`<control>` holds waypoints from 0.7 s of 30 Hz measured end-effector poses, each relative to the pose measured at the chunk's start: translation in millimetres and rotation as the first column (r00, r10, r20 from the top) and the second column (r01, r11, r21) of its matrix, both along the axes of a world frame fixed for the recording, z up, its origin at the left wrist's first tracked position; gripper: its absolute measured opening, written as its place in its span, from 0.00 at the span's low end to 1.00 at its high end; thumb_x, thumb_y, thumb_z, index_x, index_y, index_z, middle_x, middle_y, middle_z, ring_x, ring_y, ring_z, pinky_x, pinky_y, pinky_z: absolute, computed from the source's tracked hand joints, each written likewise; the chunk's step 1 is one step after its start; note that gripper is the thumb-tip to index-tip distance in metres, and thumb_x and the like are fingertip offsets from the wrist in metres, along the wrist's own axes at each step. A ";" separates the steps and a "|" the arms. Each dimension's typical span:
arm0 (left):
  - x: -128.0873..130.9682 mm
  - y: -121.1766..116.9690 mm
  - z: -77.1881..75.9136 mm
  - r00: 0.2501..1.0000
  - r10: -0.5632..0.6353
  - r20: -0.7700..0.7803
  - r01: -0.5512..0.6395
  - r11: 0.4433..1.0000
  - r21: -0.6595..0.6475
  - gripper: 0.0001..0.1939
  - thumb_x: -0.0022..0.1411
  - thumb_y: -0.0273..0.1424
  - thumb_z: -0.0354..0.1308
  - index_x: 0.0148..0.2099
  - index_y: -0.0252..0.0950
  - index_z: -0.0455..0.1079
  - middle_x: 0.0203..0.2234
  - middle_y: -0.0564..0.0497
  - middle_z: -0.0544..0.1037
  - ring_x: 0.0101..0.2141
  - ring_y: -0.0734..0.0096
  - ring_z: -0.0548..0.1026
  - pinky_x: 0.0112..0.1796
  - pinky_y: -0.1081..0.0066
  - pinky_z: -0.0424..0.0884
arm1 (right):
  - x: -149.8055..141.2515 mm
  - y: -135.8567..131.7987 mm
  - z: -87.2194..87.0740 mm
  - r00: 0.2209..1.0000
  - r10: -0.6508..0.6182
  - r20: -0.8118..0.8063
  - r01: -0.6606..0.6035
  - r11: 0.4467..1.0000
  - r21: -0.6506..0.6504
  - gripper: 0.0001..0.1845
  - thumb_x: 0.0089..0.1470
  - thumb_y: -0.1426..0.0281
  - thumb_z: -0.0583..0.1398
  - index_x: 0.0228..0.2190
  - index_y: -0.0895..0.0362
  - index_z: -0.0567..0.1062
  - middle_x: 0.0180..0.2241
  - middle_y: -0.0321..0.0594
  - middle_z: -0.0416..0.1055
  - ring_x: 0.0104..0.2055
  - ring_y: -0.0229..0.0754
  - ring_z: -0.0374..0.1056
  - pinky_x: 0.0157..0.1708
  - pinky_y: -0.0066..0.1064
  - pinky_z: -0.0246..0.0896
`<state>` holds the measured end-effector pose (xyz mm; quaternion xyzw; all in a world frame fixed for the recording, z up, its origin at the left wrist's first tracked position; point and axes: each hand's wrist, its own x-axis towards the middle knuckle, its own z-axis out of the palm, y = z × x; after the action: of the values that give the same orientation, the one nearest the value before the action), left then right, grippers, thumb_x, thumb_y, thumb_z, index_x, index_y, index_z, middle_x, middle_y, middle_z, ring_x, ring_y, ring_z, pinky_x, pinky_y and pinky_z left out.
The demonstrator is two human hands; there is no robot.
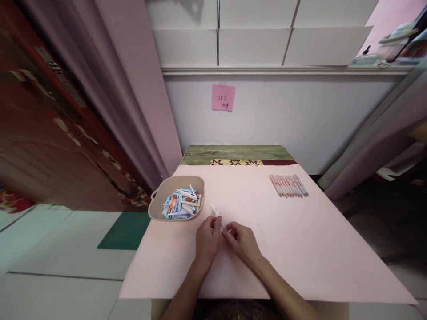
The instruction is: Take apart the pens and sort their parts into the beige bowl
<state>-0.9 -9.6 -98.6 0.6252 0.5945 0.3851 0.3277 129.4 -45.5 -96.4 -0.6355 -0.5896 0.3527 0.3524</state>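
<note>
Near the middle of the pink tabletop, a slim whitish pen (215, 210) slants between my two hands. My left hand (207, 236) pinches it around the middle, its far end sticking out past the fingertips. The fingers of my right hand (243, 240) are closed on the near end; they partly cover it. To the left of my hands stands a beige basket (156, 205) with a loop handle. Inside lies a jumbled heap of pen parts (182, 203) in blue, white, orange and brown.
Toward the back right, several pens (288, 186) lie side by side in a neat row. A pink paper (247, 275) covers most of the table, whose patterned green far end (233, 153) meets the wall. A pink note (223, 98) is stuck on the wall.
</note>
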 end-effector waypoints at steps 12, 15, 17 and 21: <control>-6.0 6.8 15.8 0.994 -0.003 -0.111 0.010 0.998 0.062 0.06 0.56 0.34 0.58 0.35 0.39 0.74 0.27 0.46 0.78 0.29 0.63 0.74 0.31 0.71 0.62 | 29.4 -5.4 3.1 0.979 -0.098 0.181 0.104 0.994 -0.025 0.12 0.50 0.61 0.59 0.21 0.53 0.75 0.19 0.37 0.71 0.22 0.40 0.63 0.25 0.29 0.50; -1.2 9.1 4.1 0.922 -0.038 -0.386 0.073 0.994 0.076 0.13 0.58 0.31 0.55 0.46 0.39 0.71 0.35 0.43 0.78 0.34 0.60 0.75 0.32 0.70 0.64 | 25.4 14.4 2.2 0.995 -0.097 0.029 0.096 0.995 0.024 0.14 0.52 0.58 0.59 0.34 0.53 0.78 0.26 0.38 0.75 0.26 0.40 0.67 0.27 0.29 0.57; -1.3 9.0 -4.6 0.836 -0.026 -0.549 0.121 0.983 0.138 0.17 0.61 0.31 0.51 0.52 0.38 0.67 0.41 0.43 0.75 0.37 0.61 0.74 0.32 0.70 0.65 | 36.5 27.7 3.2 0.982 -0.158 0.099 0.152 0.987 0.058 0.16 0.54 0.58 0.57 0.39 0.53 0.77 0.31 0.38 0.77 0.29 0.40 0.70 0.30 0.28 0.60; -9.8 2.6 -15.8 0.751 0.033 -0.660 0.169 0.956 0.240 0.14 0.64 0.33 0.48 0.49 0.39 0.68 0.39 0.46 0.75 0.36 0.64 0.74 0.29 0.71 0.65 | 104.6 52.5 10.1 0.865 -0.358 0.353 0.359 0.931 0.064 0.15 0.56 0.61 0.54 0.35 0.55 0.77 0.34 0.40 0.77 0.36 0.41 0.70 0.36 0.28 0.60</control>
<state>-10.7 -7.0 -114.4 0.7822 0.5863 0.2101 0.0184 234.0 7.1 -86.3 -0.7879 -0.5150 0.1604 0.2970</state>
